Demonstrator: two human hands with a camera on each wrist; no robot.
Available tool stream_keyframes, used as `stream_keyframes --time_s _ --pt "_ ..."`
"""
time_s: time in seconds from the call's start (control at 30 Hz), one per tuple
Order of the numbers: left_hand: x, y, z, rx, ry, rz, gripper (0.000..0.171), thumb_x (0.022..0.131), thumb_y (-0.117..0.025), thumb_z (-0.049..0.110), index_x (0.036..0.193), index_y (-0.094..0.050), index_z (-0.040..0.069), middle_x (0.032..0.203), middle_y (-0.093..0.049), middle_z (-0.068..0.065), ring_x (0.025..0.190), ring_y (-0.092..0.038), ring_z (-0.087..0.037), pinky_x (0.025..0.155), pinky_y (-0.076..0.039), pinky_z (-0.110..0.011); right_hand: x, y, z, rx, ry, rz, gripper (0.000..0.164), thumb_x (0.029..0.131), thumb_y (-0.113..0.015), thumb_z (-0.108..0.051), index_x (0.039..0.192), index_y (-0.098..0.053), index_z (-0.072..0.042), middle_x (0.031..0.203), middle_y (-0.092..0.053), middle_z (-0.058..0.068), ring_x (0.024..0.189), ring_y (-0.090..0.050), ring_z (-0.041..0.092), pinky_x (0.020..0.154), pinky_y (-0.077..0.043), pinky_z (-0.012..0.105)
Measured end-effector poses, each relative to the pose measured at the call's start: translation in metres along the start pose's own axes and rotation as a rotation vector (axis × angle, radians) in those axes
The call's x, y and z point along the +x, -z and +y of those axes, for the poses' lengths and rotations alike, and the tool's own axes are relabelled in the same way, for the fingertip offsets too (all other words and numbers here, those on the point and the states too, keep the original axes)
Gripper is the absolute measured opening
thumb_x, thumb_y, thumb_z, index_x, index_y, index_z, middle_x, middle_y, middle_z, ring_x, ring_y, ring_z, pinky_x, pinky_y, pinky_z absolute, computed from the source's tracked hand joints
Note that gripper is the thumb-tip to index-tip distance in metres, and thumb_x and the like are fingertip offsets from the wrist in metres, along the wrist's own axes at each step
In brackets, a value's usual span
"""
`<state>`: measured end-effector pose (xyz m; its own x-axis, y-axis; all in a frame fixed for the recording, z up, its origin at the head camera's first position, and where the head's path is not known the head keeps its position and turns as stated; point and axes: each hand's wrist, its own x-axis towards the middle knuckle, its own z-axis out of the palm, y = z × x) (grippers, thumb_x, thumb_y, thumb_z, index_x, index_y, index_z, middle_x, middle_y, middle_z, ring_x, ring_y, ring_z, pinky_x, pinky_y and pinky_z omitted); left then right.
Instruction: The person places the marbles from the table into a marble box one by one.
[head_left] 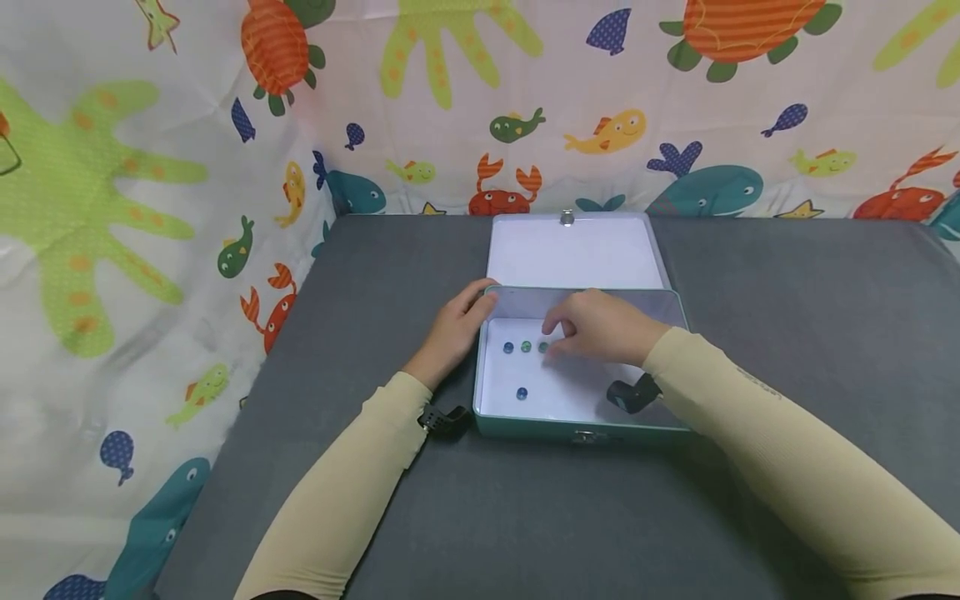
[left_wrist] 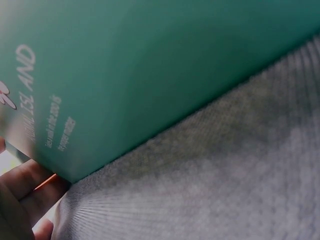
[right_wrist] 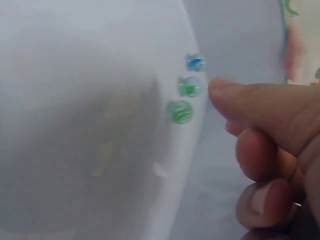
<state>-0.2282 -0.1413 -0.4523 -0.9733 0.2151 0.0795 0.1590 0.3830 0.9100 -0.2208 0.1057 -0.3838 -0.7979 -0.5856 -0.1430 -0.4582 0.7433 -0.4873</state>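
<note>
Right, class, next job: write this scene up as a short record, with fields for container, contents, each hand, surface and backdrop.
Container: green box, white inside, lid open behind it
Contents: row of three marbles, one blue, two green; lone blue marble nearer the front
Left hand: holds the box's far left corner
Right hand: over the box, fingers bent near the row
Surface: grey table
Backdrop: sea-animal curtain

A sea-animal cloth (head_left: 465,125) hangs behind the grey table (head_left: 540,525).
</note>
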Motion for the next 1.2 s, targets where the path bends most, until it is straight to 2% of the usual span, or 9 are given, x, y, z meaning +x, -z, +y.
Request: stream_keyframes --time_s 0.5,0.87,1.2 --pt "0.0 -0.004 0.002 -0.005 0.0 0.0 0.047 0.108 -0.05 0.048 0.145 -0.06 0.021 0.139 -0.065 -0.007 0.126 -0.058 -0.025 0.113 -0.043 -0.049 -0.014 0.012 -0.005 0.065 0.065 0.087 0.023 0.09 -0.085 -0.017 0.109 -0.081 -0.005 0.063 -0.056 -0.003 0.062 -0.052 0.015 0.059 -0.043 0.032" --pt "-0.002 0.0 0.0 -0.018 0.001 -0.003 0.047 0.109 -0.05 0.048 0.146 -0.059 0.022 0.141 -0.065 -0.007 0.128 -0.058 -0.026 0.113 -0.042 -0.051 -0.026 0.017 -0.002 0.119 0.051 0.114 0.017 0.092 -0.083 -0.017 0.106 -0.081 -0.008 0.064 -0.054 -0.003 0.062 -0.05 0.015 0.059 -0.043 0.031" --pt "-0.001 -0.003 0.001 -0.009 0.009 0.002 0.046 0.109 -0.049 0.049 0.145 -0.06 0.022 0.138 -0.066 -0.007 0.126 -0.058 -0.025 0.113 -0.043 -0.051 -0.047 0.018 0.015 0.144 0.014 0.15 0.018 0.093 -0.081 -0.018 0.108 -0.08 -0.009 0.068 -0.056 -0.002 0.065 -0.051 0.017 0.058 -0.043 0.03"
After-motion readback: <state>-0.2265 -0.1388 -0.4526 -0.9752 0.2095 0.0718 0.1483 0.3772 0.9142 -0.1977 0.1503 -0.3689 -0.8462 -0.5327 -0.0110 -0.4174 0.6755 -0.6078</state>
